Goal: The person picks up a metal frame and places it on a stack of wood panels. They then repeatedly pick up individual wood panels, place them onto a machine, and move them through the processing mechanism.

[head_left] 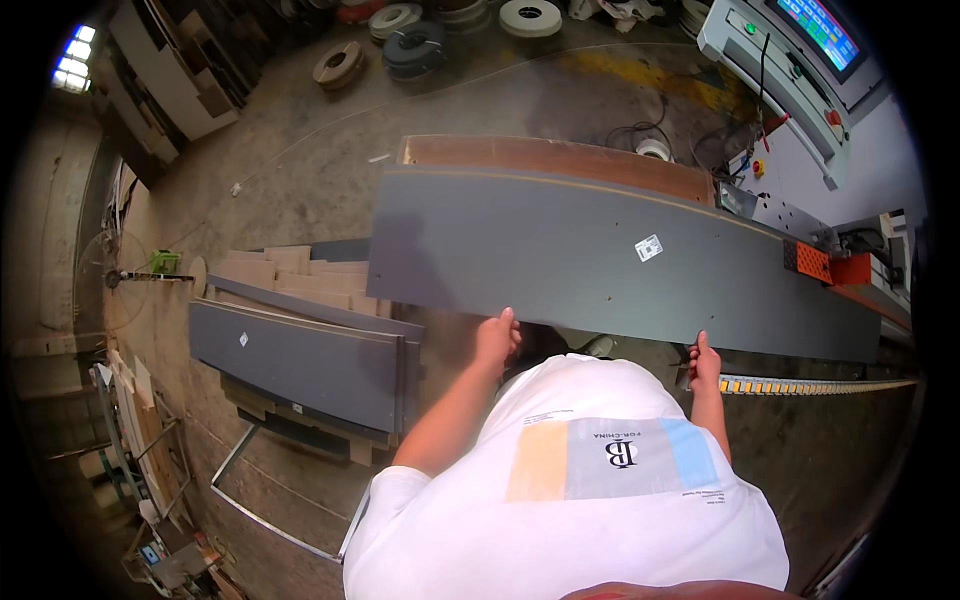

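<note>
Head view: left hand (495, 339) and right hand (705, 364) are clamped on a long grey board (520, 245) at its near edge, thumbs on top. Its right end already reaches the machine (853, 270), seemingly not yet released; more boards (295, 345) lie stacked left.

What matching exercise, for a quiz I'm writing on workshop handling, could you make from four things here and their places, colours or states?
1. Left hand
2. Large board
3. Screen
4. Stacked boards

A. Lit, at upper right
B. Holds the near edge of 2
C. At the picture's left side
D. Grey, across the middle and right

Pairs: 1-B; 2-D; 3-A; 4-C
</note>
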`<action>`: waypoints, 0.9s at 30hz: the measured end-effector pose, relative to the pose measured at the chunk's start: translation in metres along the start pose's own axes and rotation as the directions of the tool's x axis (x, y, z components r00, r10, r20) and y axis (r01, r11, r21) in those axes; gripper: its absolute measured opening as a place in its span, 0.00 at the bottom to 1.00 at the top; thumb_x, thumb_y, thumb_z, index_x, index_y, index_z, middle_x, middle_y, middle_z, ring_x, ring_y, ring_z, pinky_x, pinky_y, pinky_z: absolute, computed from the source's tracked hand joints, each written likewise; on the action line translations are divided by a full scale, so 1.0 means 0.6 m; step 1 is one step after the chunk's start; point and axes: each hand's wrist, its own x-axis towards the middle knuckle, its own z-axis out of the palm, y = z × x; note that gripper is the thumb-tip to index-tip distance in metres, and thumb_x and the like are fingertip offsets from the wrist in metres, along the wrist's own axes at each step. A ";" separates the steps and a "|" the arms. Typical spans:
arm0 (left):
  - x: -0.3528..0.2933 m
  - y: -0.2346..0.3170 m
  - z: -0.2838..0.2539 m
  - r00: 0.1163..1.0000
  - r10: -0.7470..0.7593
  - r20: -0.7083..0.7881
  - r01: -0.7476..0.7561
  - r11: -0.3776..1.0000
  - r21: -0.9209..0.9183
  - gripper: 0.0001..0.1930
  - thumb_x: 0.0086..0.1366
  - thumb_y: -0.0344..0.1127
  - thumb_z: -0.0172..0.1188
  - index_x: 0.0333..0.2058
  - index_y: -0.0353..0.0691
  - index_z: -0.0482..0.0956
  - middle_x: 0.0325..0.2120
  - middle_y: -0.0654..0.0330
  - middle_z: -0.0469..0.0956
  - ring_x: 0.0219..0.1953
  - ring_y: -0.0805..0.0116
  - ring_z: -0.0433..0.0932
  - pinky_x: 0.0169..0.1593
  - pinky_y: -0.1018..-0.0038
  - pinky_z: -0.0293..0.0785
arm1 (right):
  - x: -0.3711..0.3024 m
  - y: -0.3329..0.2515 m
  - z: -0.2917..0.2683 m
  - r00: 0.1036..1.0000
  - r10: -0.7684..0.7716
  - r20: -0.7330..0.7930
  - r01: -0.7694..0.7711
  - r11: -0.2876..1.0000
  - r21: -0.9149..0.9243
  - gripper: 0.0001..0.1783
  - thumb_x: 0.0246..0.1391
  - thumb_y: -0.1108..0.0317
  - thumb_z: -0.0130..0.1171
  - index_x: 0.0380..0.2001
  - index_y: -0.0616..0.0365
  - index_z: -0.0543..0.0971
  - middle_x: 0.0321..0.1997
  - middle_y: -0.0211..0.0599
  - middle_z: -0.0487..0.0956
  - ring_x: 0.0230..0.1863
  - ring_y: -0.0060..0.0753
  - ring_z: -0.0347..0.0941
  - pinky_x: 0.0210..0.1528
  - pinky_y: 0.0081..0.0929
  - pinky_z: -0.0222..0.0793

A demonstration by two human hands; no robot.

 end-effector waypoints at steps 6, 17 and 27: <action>-0.006 0.005 0.026 0.927 0.074 0.367 -0.209 0.916 0.342 0.22 0.74 0.51 0.52 0.39 0.33 0.80 0.20 0.59 0.79 0.19 0.68 0.74 0.28 0.70 0.72 | 0.037 -0.012 -0.045 0.991 0.017 -0.130 -0.001 0.993 0.121 0.27 0.58 0.36 0.65 0.22 0.44 0.70 0.17 0.13 0.65 0.13 0.10 0.56 0.13 0.13 0.46; 0.060 0.140 0.117 0.456 0.510 0.729 -0.704 -0.294 0.647 0.40 0.73 0.59 0.45 0.73 0.37 0.51 0.77 0.54 0.45 0.79 0.59 0.38 0.78 0.55 0.34 | -0.035 0.021 0.045 0.989 0.054 -0.137 -0.047 0.997 0.056 0.29 0.53 0.33 0.67 0.22 0.46 0.74 0.17 0.14 0.63 0.14 0.13 0.53 0.16 0.17 0.45; 0.222 0.273 0.028 0.543 0.691 0.477 -0.467 -0.224 0.856 0.45 0.72 0.63 0.44 0.73 0.34 0.49 0.77 0.52 0.43 0.79 0.59 0.38 0.78 0.56 0.33 | -0.141 0.032 0.171 0.999 -0.014 0.030 0.016 0.998 -0.056 0.27 0.57 0.37 0.65 0.22 0.49 0.77 0.17 0.16 0.68 0.14 0.13 0.58 0.16 0.16 0.49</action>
